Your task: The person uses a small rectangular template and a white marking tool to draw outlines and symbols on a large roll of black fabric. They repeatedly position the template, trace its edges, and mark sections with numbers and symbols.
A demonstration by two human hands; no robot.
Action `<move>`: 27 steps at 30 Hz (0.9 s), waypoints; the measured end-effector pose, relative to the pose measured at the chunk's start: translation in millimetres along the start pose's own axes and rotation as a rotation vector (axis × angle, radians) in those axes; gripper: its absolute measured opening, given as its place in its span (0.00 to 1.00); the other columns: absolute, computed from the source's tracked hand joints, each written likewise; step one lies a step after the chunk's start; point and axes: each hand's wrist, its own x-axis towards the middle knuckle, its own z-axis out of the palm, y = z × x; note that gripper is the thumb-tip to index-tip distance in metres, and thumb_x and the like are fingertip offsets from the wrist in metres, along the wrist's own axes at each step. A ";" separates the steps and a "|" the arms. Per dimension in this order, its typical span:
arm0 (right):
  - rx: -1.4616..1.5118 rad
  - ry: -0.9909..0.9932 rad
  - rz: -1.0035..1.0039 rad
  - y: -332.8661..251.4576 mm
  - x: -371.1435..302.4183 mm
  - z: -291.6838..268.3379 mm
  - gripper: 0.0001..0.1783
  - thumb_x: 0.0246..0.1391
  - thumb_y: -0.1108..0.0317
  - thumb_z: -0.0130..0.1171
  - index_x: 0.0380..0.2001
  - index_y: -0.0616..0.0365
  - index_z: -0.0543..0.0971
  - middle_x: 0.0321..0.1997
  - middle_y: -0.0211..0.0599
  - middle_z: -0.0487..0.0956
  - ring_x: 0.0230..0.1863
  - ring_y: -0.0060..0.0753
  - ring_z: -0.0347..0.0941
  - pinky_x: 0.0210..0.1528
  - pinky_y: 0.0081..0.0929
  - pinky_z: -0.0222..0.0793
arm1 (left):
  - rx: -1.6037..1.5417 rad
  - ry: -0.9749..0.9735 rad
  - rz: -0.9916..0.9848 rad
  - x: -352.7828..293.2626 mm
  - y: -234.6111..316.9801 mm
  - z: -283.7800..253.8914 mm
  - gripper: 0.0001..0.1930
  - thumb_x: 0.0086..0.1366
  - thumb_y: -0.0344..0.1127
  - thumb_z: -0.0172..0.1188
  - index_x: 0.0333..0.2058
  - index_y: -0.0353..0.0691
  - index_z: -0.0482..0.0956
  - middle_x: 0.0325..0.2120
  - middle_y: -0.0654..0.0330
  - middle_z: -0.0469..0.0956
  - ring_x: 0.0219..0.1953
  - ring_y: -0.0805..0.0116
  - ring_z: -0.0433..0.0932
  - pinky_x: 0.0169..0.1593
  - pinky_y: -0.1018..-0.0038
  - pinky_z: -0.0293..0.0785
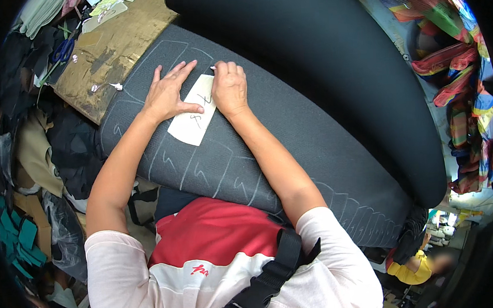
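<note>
A pale cream template (186, 130) with dark handwritten marks lies flat on dark grey fabric (290, 129). My left hand (167, 95) is open at its left side, fingers spread over the cloth and thumb resting on the template. Curled at the template's upper right edge, my right hand (230, 90) grips a small white piece of chalk (213, 67), whose tip just shows by the fingers. White outlines run across the cloth around both hands and along its near edge.
Beyond the marked cloth lies a large black fabric roll (319, 53). A worn wooden tabletop (121, 46) shows at upper left, with blue-handled scissors (63, 50) near its edge. Colourful cloth (450, 62) hangs at right. A person in yellow (411, 269) is at lower right.
</note>
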 end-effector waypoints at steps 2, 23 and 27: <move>-0.050 -0.096 0.065 -1.5 5.3 3.5 0.06 0.53 0.72 0.50 0.33 0.63 0.74 0.32 0.50 0.73 0.31 0.50 0.73 0.35 0.40 0.71 | -0.038 0.043 -0.001 -3.9 -0.5 2.0 0.58 0.32 0.64 0.70 0.62 0.50 0.55 0.57 0.54 0.66 0.63 0.61 0.59 0.65 0.47 0.42; 0.078 0.044 -0.032 6.8 27.8 2.0 0.04 0.53 0.74 0.52 0.32 0.61 0.72 0.29 0.45 0.71 0.27 0.48 0.73 0.29 0.38 0.71 | -0.075 0.094 0.001 -3.3 -5.6 8.4 0.43 0.43 0.63 0.64 0.59 0.57 0.63 0.57 0.56 0.65 0.63 0.57 0.56 0.63 0.43 0.42; 0.066 -0.015 -0.049 19.5 36.6 13.6 0.04 0.52 0.74 0.53 0.32 0.61 0.73 0.29 0.45 0.71 0.28 0.48 0.73 0.30 0.39 0.71 | 0.073 -0.068 0.089 -3.0 -2.2 3.7 0.38 0.44 0.65 0.62 0.56 0.65 0.69 0.62 0.54 0.56 0.67 0.51 0.46 0.62 0.39 0.36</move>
